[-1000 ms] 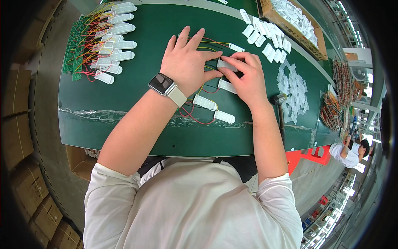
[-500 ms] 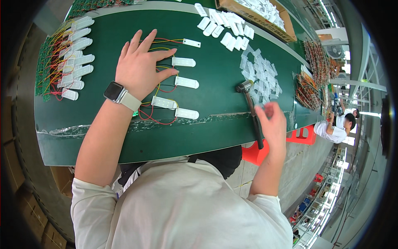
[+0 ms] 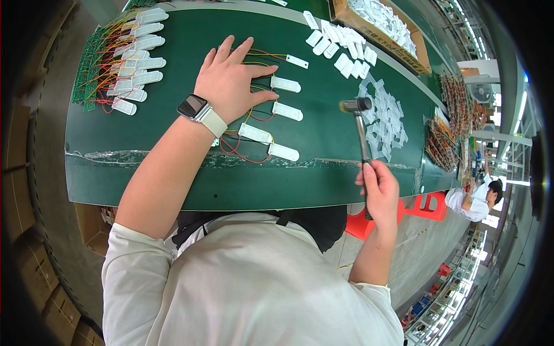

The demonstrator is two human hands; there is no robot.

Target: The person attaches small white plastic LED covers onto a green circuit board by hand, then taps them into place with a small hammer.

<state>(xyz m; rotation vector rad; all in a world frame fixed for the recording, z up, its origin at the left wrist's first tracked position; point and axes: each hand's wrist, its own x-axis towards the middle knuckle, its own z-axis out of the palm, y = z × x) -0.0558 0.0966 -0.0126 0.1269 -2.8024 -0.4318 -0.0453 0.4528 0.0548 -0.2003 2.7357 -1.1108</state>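
My left hand (image 3: 234, 78) lies with fingers spread over wires and whatever is under the palm. Its thumb and index finger point at white plastic cases (image 3: 287, 111) with red and yellow wires, set in a column to its right. A smaller white wired piece (image 3: 297, 61) lies at the top of that column. In my right hand (image 3: 380, 190) a hammer (image 3: 362, 138) is gripped by its dark handle, head up and away from me, above the green table (image 3: 265, 187). Just right of the hammer lies a pile of translucent plastic pieces (image 3: 384, 118).
At the far left, more wired white cases (image 3: 144, 60) are lined up beside green circuit boards (image 3: 88, 72). Loose white covers (image 3: 340, 43) lie by a cardboard box (image 3: 424, 60) full of white parts. Wire bundles (image 3: 441, 144) sit at the right; red stools (image 3: 427, 206) stand beyond the edge.
My right hand has closed around the hammer, which lay on the table, and lifted it. My left hand stays spread among the wired cases. The whole view has shifted.
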